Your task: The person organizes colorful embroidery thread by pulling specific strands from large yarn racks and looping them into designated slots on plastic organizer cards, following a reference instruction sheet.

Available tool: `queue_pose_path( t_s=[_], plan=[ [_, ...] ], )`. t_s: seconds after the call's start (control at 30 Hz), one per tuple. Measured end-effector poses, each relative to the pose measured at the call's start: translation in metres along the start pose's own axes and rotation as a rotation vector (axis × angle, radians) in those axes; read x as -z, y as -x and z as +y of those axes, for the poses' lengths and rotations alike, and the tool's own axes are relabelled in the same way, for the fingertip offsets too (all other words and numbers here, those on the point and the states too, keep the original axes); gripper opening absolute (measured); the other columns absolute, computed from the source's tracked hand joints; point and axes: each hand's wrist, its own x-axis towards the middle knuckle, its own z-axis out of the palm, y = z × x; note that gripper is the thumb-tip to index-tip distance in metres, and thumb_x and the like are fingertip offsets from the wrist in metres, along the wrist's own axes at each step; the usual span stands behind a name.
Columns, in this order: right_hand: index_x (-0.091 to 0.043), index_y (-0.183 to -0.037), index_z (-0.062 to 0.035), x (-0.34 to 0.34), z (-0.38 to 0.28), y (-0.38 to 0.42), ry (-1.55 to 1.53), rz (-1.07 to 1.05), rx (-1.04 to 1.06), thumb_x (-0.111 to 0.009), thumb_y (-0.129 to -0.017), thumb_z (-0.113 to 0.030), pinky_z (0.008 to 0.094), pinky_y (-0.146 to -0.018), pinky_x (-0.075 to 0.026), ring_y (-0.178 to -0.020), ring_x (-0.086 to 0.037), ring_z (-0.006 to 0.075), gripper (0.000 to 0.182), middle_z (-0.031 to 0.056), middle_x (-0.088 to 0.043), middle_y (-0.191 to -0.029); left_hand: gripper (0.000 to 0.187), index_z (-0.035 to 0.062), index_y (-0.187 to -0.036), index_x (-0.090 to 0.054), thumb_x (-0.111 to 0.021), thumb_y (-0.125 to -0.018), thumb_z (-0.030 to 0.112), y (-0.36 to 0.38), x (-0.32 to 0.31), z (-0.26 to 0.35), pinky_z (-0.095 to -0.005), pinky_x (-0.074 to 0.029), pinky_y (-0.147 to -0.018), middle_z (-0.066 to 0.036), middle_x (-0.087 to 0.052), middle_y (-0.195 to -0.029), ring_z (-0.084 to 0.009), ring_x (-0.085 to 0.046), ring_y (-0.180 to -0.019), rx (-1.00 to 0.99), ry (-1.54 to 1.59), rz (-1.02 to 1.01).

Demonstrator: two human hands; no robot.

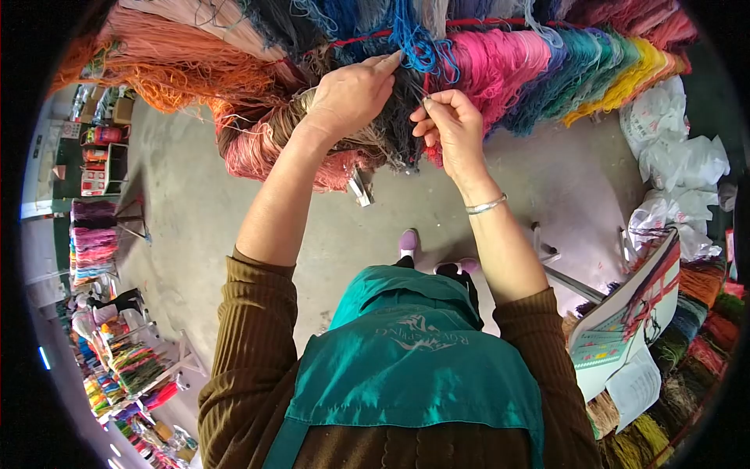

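Hanks of colored yarn hang in a row along a red cord (363, 39) at the top of the head view. My left hand (351, 95) reaches over the dark hanks, index finger stretched toward a loose bundle of bright blue yarn (418, 43). Its other fingers are curled, and whatever they grip is hidden. Thumb and fingers of my right hand (453, 129) pinch together at a thin red strand beside the dark grey yarn (405, 117). Pink yarn (500, 66) hangs just right of that hand. A silver bangle (486, 205) circles my right wrist.
Orange yarn (172, 59) fills the upper left; teal and yellow hanks (641, 74) hang at right. White plastic bags (680, 164) lie on the floor. A color chart board (625, 313) leans at lower right near more yarn. Racks of yarn (94, 242) stand at left.
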Motion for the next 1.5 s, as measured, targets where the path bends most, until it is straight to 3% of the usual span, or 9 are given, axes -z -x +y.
queue_pose_path(
  t_s=[0.3,0.6,0.8,1.0,1.3,1.5],
  plan=[
    [-0.057,-0.091,-0.0019,-0.003,0.009,0.000,0.100,0.105,0.165,-0.059,-0.089,-0.003,0.0183,-0.043,-0.040,-0.057,-0.061,0.0095,0.004,0.0068,-0.066,-0.080,0.042,0.0115,-0.134,-0.047,-0.045,-0.093,0.020,0.001,0.000,0.001,-0.0406,-0.050,-0.084,-0.013,-0.059,-0.122,-0.0306,-0.060,-0.104,0.005,0.000,0.020],
    [-0.058,-0.095,-0.0012,0.000,0.005,-0.004,-0.074,0.076,0.036,-0.061,-0.087,-0.003,0.0185,-0.042,-0.037,-0.055,-0.057,0.0080,0.009,0.0055,-0.063,-0.076,0.041,0.0103,-0.133,-0.049,-0.046,-0.093,0.020,0.001,-0.001,0.001,-0.0403,-0.050,-0.085,-0.013,-0.059,-0.121,-0.0306,-0.060,-0.104,0.011,0.008,0.022],
    [-0.062,-0.095,-0.0005,-0.002,0.002,-0.011,-0.019,0.038,-0.050,-0.065,-0.085,-0.004,0.0200,-0.043,-0.036,-0.055,-0.052,0.0054,0.011,0.0014,-0.061,-0.074,0.041,0.0097,-0.132,-0.049,-0.046,-0.093,0.020,0.001,-0.001,0.001,-0.0401,-0.050,-0.085,-0.013,-0.059,-0.121,-0.0306,-0.060,-0.104,-0.003,0.014,0.045],
    [-0.067,-0.089,-0.0012,-0.013,0.003,-0.015,0.086,0.092,0.030,-0.070,-0.082,-0.006,0.0178,-0.047,-0.035,-0.060,-0.049,0.0020,0.010,-0.0034,-0.059,-0.073,0.042,0.0093,-0.132,-0.049,-0.046,-0.092,0.020,0.001,-0.002,0.000,-0.0398,-0.051,-0.084,-0.013,-0.059,-0.121,-0.0311,-0.060,-0.103,-0.014,0.007,0.049],
    [-0.059,-0.078,-0.0051,-0.013,0.003,-0.013,-0.052,0.134,0.004,-0.066,-0.082,-0.001,0.0183,-0.040,-0.025,-0.049,-0.037,0.0002,0.008,-0.0072,-0.048,-0.063,0.042,0.0093,-0.132,-0.049,-0.046,-0.092,0.020,0.001,-0.001,0.001,-0.0403,-0.051,-0.082,-0.013,-0.060,-0.120,-0.0312,-0.061,-0.101,-0.010,0.004,0.052],
    [-0.057,-0.082,-0.0044,-0.013,0.006,-0.011,-0.137,0.115,0.018,-0.064,-0.083,-0.001,0.0181,-0.039,-0.022,-0.047,-0.035,-0.0007,0.008,-0.0073,-0.045,-0.063,0.041,0.0095,-0.132,-0.049,-0.046,-0.092,0.020,0.001,0.000,0.002,-0.0405,-0.051,-0.082,-0.012,-0.060,-0.120,-0.0310,-0.061,-0.101,0.002,-0.008,0.044]
  ],
)
